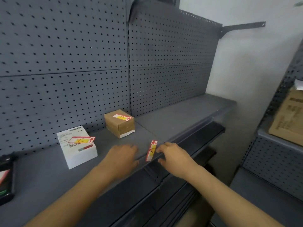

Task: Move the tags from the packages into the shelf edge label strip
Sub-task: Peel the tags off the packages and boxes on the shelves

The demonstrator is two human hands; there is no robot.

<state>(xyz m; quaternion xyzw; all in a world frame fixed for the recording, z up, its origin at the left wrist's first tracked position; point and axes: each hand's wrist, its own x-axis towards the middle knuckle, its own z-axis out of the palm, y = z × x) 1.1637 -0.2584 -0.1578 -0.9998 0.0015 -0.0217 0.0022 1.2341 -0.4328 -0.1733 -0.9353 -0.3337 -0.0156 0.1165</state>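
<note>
A red, white and yellow tag marked "A" (pixel 151 150) stands on end at the front edge of the grey shelf (pixel 180 118). My right hand (pixel 173 157) pinches its right side with thumb and fingers. My left hand (pixel 123 157) rests palm down on the shelf just left of the tag, fingers blurred. A white package (pixel 78 153) at the left carries a tag marked "C" (pixel 81 140) on top. A brown cardboard package (pixel 119 124) behind carries another tag (pixel 122 117). The label strip (pixel 188 138) runs along the shelf's front edge.
Grey pegboard (pixel 65 63) backs the shelf. A dark box (pixel 6 177) lies at the far left edge. Another shelving unit at the right holds a large cardboard box (pixel 290 118). Lower shelves (pixel 164 194) sit below the front edge.
</note>
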